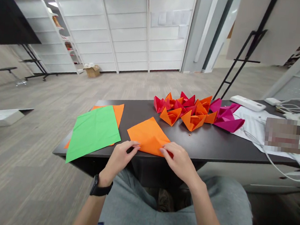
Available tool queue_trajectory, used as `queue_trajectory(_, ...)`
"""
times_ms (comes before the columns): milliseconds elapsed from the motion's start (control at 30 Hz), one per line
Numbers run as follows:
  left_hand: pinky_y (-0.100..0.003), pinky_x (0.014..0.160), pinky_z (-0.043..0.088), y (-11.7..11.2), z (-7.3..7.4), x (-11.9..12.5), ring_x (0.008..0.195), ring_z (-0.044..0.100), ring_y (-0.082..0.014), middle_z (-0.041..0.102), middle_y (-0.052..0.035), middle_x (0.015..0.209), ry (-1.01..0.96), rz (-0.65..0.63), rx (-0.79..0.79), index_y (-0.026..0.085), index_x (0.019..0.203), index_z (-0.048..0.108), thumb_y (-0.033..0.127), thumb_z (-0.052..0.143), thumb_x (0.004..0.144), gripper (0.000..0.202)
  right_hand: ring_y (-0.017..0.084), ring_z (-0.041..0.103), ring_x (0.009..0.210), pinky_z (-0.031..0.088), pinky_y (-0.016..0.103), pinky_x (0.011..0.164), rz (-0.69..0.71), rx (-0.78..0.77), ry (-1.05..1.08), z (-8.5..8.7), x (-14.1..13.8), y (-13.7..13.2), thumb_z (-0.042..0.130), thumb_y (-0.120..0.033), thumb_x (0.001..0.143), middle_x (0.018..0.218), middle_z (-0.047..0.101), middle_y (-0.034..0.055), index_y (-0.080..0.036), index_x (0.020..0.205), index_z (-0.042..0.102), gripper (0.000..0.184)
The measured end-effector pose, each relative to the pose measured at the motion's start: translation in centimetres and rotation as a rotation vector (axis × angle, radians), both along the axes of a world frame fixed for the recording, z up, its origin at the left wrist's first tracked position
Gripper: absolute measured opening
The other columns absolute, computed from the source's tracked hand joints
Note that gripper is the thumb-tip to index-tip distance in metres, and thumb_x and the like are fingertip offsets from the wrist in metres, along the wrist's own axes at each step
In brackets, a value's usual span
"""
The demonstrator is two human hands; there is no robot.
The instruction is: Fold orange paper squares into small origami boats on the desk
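An orange sheet of paper (150, 131) lies at the table's front edge, its near part bent up between my hands. My left hand (122, 155) pinches its near left corner between thumb and fingers. At the near right corner, my right hand (179, 161) grips the same paper, thumb against fingertips. To the left, a green sheet of paper (96, 130) rests on top of orange paper (118, 113) and hangs slightly over the front edge. Beyond my right hand stand several folded paper boats, among them an orange boat (193, 120) and a magenta boat (227, 117).
The dark table (139, 108) runs across in front of my knees. On its right are white papers (250, 125), a white cable (270, 161), a white power strip (247, 103) and a blurred-out object (283, 135). A black easel stand (238, 61) rises behind.
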State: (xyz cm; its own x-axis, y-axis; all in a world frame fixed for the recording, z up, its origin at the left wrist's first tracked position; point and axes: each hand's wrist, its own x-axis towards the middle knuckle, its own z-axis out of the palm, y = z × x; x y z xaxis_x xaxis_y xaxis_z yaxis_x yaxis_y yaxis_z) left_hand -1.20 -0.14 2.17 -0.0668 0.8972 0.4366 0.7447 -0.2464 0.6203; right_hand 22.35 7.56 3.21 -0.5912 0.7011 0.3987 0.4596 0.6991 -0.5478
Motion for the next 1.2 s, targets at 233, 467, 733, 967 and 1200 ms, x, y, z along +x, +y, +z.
queue_trajectory(233,-0.025,0.069,0.053,1.4,0.3,0.5,0.072,0.063,-0.0126,0.066,-0.0026,0.089,0.029,-0.026,0.006,0.019,0.089,0.067,0.017,0.056,0.088,0.011,0.02,0.061,0.075,0.049,0.033,0.068,-0.186,0.017,0.101,-1.2,-1.1,1.0,0.051,-0.028,0.093,0.079,0.061,0.0033,-0.024,0.074,0.057,0.02)
queue_trajectory(467,-0.033,0.085,0.052,1.0,0.0,0.4,0.092,0.062,-0.0186,0.065,-0.0064,0.094,0.14,-0.092,0.077,0.018,0.076,0.067,0.017,0.057,0.09,0.017,0.02,0.058,0.076,0.049,0.035,0.07,-0.175,0.012,0.045,-1.0,-0.8,0.7,0.056,-0.019,0.084,0.081,0.055,0.0034,-0.024,0.071,0.045,0.018)
queue_trajectory(733,-0.041,0.098,0.051,0.2,-1.1,0.5,0.113,0.064,-0.0214,0.071,-0.0075,0.115,0.404,-0.161,0.204,0.023,0.11,0.069,0.017,0.056,0.093,0.022,0.023,0.06,0.084,0.051,0.038,0.076,-0.136,0.038,0.082,-2.0,-0.9,1.1,0.055,-0.012,0.083,0.089,0.059,0.0053,-0.023,0.085,0.053,0.011)
queue_trajectory(967,-0.038,0.102,0.051,0.0,-0.8,0.4,0.121,0.061,-0.0195,0.066,-0.007,0.129,0.509,-0.267,0.136,0.024,0.127,0.061,0.016,0.051,0.096,0.034,0.025,0.062,0.095,0.051,0.042,0.079,-0.112,0.129,-0.071,-0.9,-0.6,0.3,0.045,-0.006,0.09,0.103,0.068,0.0068,-0.024,0.101,0.069,0.032)
queue_trajectory(1200,-0.046,0.105,0.047,-0.2,-0.5,0.5,0.12,0.06,-0.0231,0.063,-0.0075,0.131,0.57,-0.238,0.049,0.028,0.131,0.058,0.02,0.056,0.093,0.039,0.033,0.05,0.132,0.035,0.06,0.109,-0.059,0.201,-0.144,-0.8,-0.2,-1.9,0.056,-0.024,0.092,0.136,0.062,0.0066,-0.026,0.121,0.067,0.031)
